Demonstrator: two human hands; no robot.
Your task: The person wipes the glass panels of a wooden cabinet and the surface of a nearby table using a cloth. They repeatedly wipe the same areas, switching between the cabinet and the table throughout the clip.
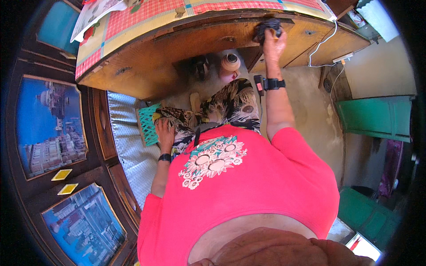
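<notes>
My right hand (274, 43) is closed around a dark striped cloth (265, 30) and presses it to the upper front of a wooden desk (191, 39), just under the top's edge. Part of the cloth bunches out past my fingers. My left hand (165, 133) lies on my patterned trousers (235, 104) at the leg, fingers stretched out and holding nothing. Right beside it is a green woven seat or stool (149, 123).
A checked cover (146, 20) lies on the desk top. Below the desk stands a pale rounded jug-like container (230, 63). A white cable (317, 46) hangs at the right front to a power strip (343, 57). Dark cabinet doors with pictures (53, 124) line the left; a green panel (375, 117) stands right.
</notes>
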